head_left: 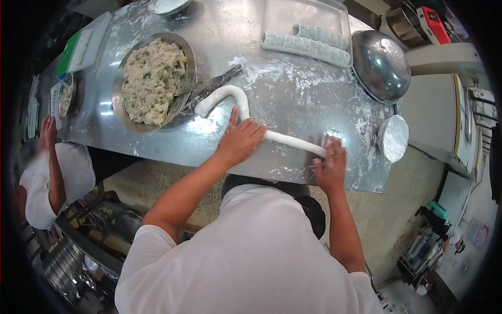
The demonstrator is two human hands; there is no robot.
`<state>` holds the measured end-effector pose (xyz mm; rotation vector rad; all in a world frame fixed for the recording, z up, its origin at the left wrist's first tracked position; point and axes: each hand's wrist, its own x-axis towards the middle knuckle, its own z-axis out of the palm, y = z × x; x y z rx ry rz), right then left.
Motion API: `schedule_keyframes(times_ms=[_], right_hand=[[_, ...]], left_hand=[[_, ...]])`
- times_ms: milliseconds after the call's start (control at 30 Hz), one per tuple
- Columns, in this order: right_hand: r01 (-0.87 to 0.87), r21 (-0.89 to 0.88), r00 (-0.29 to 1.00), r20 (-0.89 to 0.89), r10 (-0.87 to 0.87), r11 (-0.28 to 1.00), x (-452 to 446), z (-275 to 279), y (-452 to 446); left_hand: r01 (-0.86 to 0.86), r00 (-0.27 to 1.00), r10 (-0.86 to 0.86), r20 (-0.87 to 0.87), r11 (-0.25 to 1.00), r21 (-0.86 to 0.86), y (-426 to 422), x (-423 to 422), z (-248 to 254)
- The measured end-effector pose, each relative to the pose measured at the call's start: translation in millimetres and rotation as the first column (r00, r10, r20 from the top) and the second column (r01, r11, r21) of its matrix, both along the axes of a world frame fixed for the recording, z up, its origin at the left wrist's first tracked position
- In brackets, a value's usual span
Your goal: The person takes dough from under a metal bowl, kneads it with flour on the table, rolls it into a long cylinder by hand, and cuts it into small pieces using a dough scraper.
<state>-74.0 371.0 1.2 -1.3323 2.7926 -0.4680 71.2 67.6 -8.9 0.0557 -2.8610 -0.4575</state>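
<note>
A long white rope of dough (293, 141) lies on the floured metal table (209, 144), its left part curving up into a hook. My left hand (241, 137) rests over the dough near the bend, its thumb apart from the fingers. Over the rope's right end lies my right hand (331, 165), fingers stretched forward and slightly blurred. Left of the hook, a metal bowl (192, 57) holds a chunky pale filling with green bits (154, 78). A flat metal tool (209, 83) leans from the filling over the bowl's rim.
At the back, a clear tray (272, 21) holds rows of wrappers (306, 45). An upturned metal bowl (381, 65) and a bowl of white flour (395, 138) stand on the right. At the left, a co-worker (65, 172) works near a small bowl (66, 99) and a green-edged tray (68, 52).
</note>
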Motion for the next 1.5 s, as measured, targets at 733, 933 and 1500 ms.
schedule_keyframes(times_ms=[733, 933, 1500], right_hand=[[0.715, -0.436, 0.698, 0.393, -0.599, 0.547, -198, 59, 173], [0.532, -0.105, 0.783, 0.439, -0.441, 0.84, -385, 7, 191], [0.414, 0.187, 0.864, 0.228, -0.449, 0.891, -412, 17, 147]], left_hand=[[-0.362, 0.92, 0.372, 0.122, 0.927, -0.094, 80, -215, -8], [-0.207, 0.942, 0.218, 0.254, 0.976, -0.07, 141, -111, 7], [-0.397, 0.892, 0.423, 0.157, 0.901, -0.174, 137, -155, -2]])
